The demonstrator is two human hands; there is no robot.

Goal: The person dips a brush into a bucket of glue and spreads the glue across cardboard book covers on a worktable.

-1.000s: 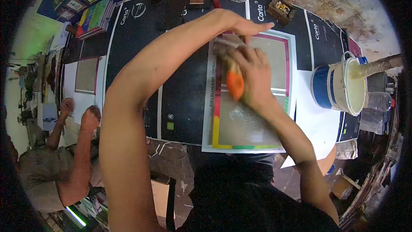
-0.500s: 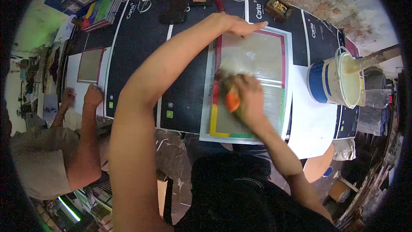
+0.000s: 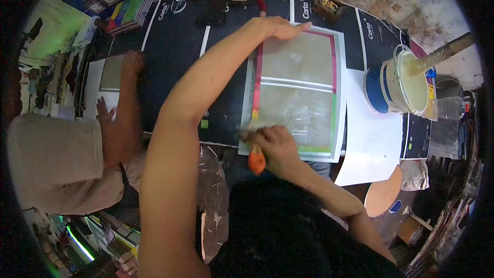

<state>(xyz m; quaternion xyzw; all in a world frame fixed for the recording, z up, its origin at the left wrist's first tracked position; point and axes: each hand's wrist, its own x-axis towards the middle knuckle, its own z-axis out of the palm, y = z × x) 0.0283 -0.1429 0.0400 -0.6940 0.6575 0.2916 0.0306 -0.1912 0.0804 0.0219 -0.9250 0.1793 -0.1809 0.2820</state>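
Table in black sheets with white seams, everything below sits on it. Co-worker at left, both hands by another grey board there. Printed sheet lies in front of the wearer, pink and green border strips visible. Plain white sheet just right of it, lower part past the table edge. Two grey boards on the printed sheet, white strip between, shiny patches on the lower one. Bucket, blue and white, at the white sheet's upper right, pale contents, thick stick leaning in it. Left hand isn't gripping: fingers extended over the printed sheet's top left edge. Right hand is closed round an orange-handled brush at the sheet's lower left corner; bristles blurred, can't tell if they touch
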